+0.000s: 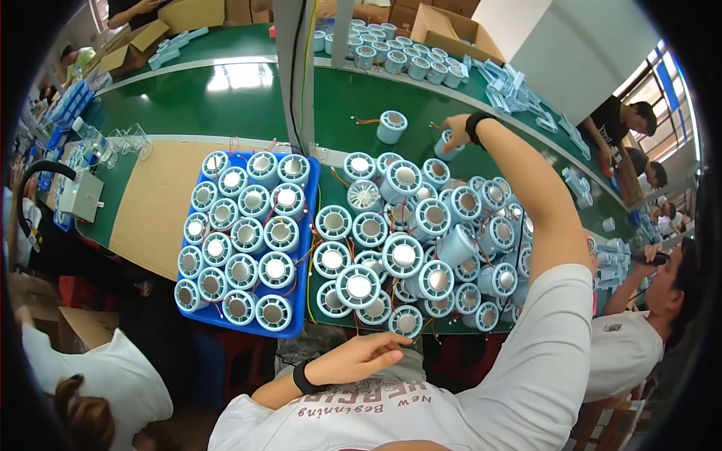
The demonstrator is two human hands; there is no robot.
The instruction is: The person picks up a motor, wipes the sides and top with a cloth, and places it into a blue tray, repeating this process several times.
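My right arm stretches far across the bench, and my right hand [456, 129] grips a light-blue cylindrical motor unit [448, 147] with short wires at its side. The fingers are partly hidden by the hand itself. Left of it, a similar motor unit [392, 128] stands upright on the green belt, its wires trailing left. My left hand [362, 356] rests near my body by the bench's front edge, fingers stretched out and holding nothing. Just beyond it lies a crowded, stacked heap of motor units [402, 255] with silver round centres and red-orange wires.
A blue tray [307, 248] filled with rows of upright motor units stands left of the heap. A grey post [295, 83] with cables rises behind it. More motor units [395, 60] and light-blue plastic parts [511, 90] lie on the far side. Co-workers sit right and left.
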